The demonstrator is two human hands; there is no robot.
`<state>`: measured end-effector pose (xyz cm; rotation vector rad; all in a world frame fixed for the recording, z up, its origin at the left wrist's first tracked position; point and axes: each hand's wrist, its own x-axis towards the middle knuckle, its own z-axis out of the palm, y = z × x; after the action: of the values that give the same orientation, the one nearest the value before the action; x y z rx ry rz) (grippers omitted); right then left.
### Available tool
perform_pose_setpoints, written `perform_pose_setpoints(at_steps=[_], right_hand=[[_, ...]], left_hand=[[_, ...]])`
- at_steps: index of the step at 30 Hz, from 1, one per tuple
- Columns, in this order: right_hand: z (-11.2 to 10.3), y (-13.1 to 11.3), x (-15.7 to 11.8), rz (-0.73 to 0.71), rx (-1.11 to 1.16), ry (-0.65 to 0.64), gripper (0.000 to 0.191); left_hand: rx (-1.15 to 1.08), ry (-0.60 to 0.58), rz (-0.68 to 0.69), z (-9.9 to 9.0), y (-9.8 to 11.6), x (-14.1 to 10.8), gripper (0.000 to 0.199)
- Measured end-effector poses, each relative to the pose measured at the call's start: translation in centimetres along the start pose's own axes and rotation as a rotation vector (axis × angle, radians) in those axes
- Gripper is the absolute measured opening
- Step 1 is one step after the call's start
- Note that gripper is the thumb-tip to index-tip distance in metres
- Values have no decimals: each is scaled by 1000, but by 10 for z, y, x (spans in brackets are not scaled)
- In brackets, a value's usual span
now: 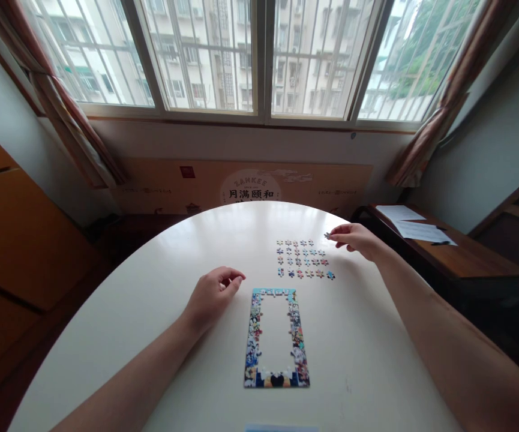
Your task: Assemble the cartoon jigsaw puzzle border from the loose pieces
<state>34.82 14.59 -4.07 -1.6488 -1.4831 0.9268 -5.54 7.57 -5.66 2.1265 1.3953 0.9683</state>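
Note:
My right hand is over the far right of the table, thumb and fingers pinching a small jigsaw puzzle piece. Just left of it lie several loose puzzle pieces in rough rows, spaced apart. Nearer to me is a puzzle border, a rectangle of joined colourful pieces around a bare white middle. Its top edge is light blue, its bottom dark with orange. My left hand rests on the table beyond the border's upper left corner. Its fingers are curled in towards the thumb, with no piece visible in them.
Everything lies on a round white table. At the front edge of the view, part of a light blue flat object shows. A brown side desk with papers stands at right. Behind the table are a printed panel and barred windows.

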Motion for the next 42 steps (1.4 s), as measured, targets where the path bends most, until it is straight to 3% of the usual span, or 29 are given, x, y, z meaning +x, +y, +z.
perform_pose_setpoints(at_steps=[4, 8, 12, 15, 22, 31, 34, 38, 42], right_hand=[[19, -38, -30, -22, 100, -59, 42], [59, -68, -92, -5, 258, -158, 34], [93, -78, -149, -22, 333, -245, 30], [108, -77, -168, -52, 391, -290, 26], [117, -73, -171, -90, 440, -315, 18], [114, -61, -175, -196, 459, -248, 27], [112, -56, -174, -307, 387, -143, 23], [110, -47, -168, -547, 119, 31, 17], [112, -41, -164, -736, -60, 89, 12]], left_hand=[[-10, 25, 183, 0, 15, -8, 19], [-106, 8, 321, 1, 45, -24, 15], [-167, -4, 414, 3, 64, -36, 20], [-160, -20, 484, 6, 68, -39, 24], [-134, 1, 537, 9, 66, -39, 16], [-100, -18, 510, 10, 65, -37, 16], [-85, -20, 510, 11, 64, -37, 15], [-64, -21, 516, 12, 62, -36, 15], [-33, -9, 508, 13, 58, -33, 15]])
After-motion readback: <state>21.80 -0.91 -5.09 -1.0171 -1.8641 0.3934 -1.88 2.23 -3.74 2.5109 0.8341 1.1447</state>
